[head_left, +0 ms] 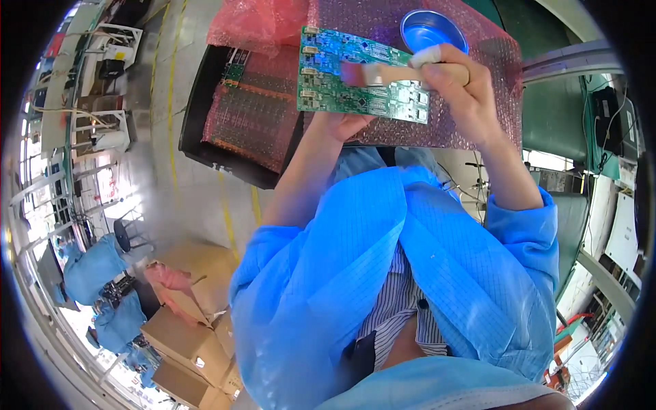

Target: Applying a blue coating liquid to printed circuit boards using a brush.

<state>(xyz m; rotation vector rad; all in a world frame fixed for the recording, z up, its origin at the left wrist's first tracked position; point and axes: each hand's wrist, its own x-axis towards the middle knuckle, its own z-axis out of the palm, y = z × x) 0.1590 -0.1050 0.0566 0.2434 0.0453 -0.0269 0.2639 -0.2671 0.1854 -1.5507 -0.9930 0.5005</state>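
Observation:
A green circuit board panel (321,92) with white connectors along its left edge is held up by my left hand (347,125), whose fingers are partly hidden beneath it. My right hand (465,89) grips the wooden handle of a flat brush (386,74), with white coverings on the fingertips. The brush lies across the board, its bristles over the board's middle; blur keeps me from telling whether they touch. Just beyond my right hand stands a round metal bowl (434,31) on pink bubble wrap (495,82).
To the left, a black bin (195,130) holds more circuit boards (249,126) among pink bubble wrap. A crumpled pink bag (256,24) lies at the far edge. Cardboard boxes (188,345) stand on the floor at lower left. A metal rail (574,61) runs along the right.

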